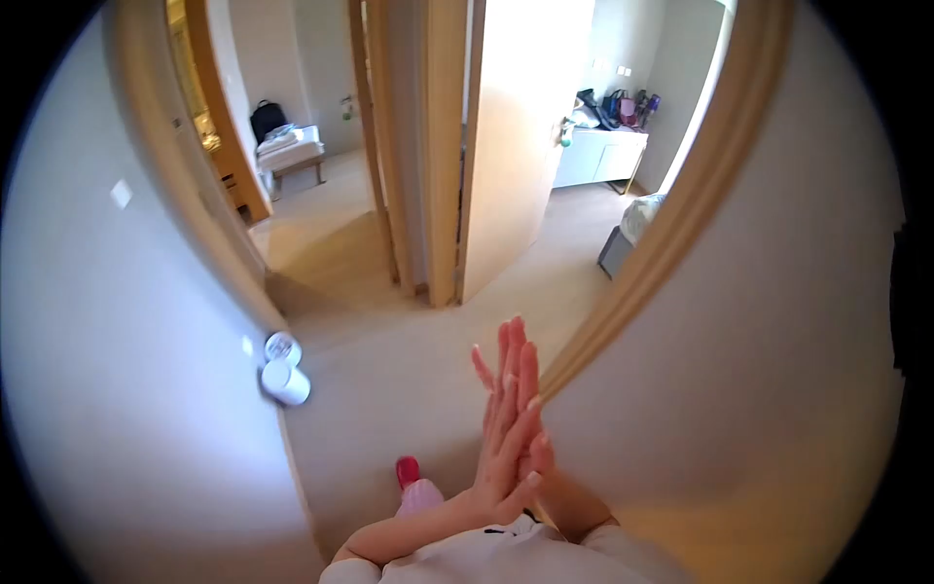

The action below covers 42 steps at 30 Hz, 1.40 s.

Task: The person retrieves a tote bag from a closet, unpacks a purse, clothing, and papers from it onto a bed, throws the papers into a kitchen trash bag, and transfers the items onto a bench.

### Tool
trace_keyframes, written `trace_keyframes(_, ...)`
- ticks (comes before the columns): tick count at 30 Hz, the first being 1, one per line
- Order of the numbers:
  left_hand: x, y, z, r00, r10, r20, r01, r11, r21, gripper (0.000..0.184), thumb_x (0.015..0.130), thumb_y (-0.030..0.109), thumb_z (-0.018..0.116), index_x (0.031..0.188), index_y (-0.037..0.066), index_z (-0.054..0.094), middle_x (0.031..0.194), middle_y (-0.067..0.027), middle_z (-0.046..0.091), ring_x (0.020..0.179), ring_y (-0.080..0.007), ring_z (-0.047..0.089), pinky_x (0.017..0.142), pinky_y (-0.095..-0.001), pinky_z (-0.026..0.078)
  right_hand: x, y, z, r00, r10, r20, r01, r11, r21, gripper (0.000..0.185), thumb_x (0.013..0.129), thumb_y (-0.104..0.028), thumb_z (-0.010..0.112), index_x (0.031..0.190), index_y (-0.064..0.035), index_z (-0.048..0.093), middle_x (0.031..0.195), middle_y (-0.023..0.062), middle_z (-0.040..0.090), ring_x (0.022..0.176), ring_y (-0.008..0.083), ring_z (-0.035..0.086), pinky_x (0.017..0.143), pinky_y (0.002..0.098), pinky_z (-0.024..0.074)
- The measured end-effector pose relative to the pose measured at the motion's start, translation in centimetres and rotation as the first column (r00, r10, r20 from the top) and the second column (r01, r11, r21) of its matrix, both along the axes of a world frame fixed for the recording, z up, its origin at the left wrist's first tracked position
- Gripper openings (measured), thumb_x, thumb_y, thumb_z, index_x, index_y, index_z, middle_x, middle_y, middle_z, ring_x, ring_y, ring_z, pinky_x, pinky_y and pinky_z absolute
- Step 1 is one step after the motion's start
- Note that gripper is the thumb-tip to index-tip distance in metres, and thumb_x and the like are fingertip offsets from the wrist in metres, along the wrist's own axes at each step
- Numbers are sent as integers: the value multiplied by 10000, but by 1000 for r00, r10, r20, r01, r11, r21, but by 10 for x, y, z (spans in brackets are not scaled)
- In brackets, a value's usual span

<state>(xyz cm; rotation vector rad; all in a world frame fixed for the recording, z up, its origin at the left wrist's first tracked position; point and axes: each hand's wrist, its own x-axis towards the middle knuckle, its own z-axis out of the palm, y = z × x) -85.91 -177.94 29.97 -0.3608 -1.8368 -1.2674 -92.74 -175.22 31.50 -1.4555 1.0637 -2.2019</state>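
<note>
My left hand (499,453) and my right hand (527,368) are held up in front of my body, palms against each other. The fingers of both are stretched out and point forward, away from me. Nothing shows between or in them. My left hand covers much of the right palm, and the right fingertips reach farther out. Below the hands are my pale top (525,555) and a leg in a light pink trouser with a red shoe (408,472).
Ahead, a wooden door (516,146) stands open to a room with a white cabinet (598,158) bearing bags. Through the left doorway is a bench (292,148) with a black backpack. White cylindrical containers (286,382) stand by the left wall (107,321). A wall (778,341) rises at right.
</note>
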Motion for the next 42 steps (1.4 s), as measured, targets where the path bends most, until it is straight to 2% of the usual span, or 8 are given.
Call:
trace_keyframes(3, -58, -64, -2, 995, 88, -43, -89, 996, -9, 662, 915, 271, 338, 1472, 27, 79, 1525, -231, -40, 1410, -394, -39, 1102, -558, 21, -54, -54, -18, 980, -51, -193, 50, 999, -8, 800, 901, -604, 252, 1483, -73, 110, 1541, 181, -14, 1422, 338, -40, 1114, 509, 6)
trace_keyframes(14, -349, -225, 29, 935, -23, -353, 122, 957, 264, 714, 941, 486, 323, 1482, 106, 53, 1547, -122, -64, 1427, -308, -17, 1117, -539, 44, -275, -139, -19, 936, -127, -328, 211, 949, 234, 784, 886, -522, 400, 1411, 48, 276, 1473, 192, 282, 1390, 345, 206, 1131, 499, 96)
trace_keyframes(17, -450, -222, 24, 958, -222, -180, 265, 924, 275, 731, 930, 478, 348, 1479, 92, 60, 1548, -125, -47, 1429, -300, -13, 1115, -531, 78, -352, -100, -25, 938, -334, -88, 344, 877, 336, 604, 871, -407, 513, 1300, 18, 487, 1306, 159, 525, 1284, 319, 421, 1114, 481, 205)
trace_keyframes(20, -550, -223, 4, 930, -364, -59, 360, 864, 353, 655, 925, 438, 392, 1424, 54, 207, 1477, -165, 235, 1376, -309, 222, 1082, -479, 223, -431, -55, -47, 614, -750, -245, 736, 433, 521, 237, 847, -58, 585, 1066, -55, 673, 1039, 91, 685, 933, 209, 656, 949, 368, 454)
trace_keyframes(22, -605, -228, -13, 916, -400, 35, 367, 870, 331, 440, 957, 357, 385, 1218, 11, 456, 1190, -156, 556, 1163, -289, 518, 1002, -414, 355, -479, -27, -65, 440, -880, -181, 737, 238, 633, 195, 882, -76, 582, 1048, -39, 677, 955, 72, 705, 893, 143, 659, 775, 258, 509)
trace_keyframes(25, -696, -240, -24, 852, -437, 289, 385, 896, 219, 367, 976, 309, 375, 1077, -3, 538, 1028, -134, 617, 1033, -256, 584, 981, -392, 375, -561, 20, -94, 250, -933, -259, 757, 22, 653, 182, 899, -102, 583, 1041, -37, 677, 933, 63, 708, 856, 124, 664, 747, 241, 510)
trace_keyframes(36, -1026, -184, -90, 694, -503, 514, 377, 863, 336, 189, 949, 123, 453, 1039, 0, 565, 977, -101, 629, 960, -175, 586, 891, -299, 433, -847, 125, -138, 26, -986, -162, 718, -94, 690, 198, 896, -117, 580, 1057, -45, 671, 895, 74, 710, 861, 138, 671, 756, 246, 515)
trace_keyframes(42, -1206, -90, -98, 596, -465, 654, 465, 864, 191, 163, 917, 92, 506, 1036, 8, 579, 959, -89, 656, 903, -165, 617, 849, -294, 462, -952, 220, -167, -303, -947, -108, 594, -277, 756, 428, 865, -130, 624, 1281, -99, 531, 1140, 66, 626, 1003, 138, 594, 775, 279, 517)
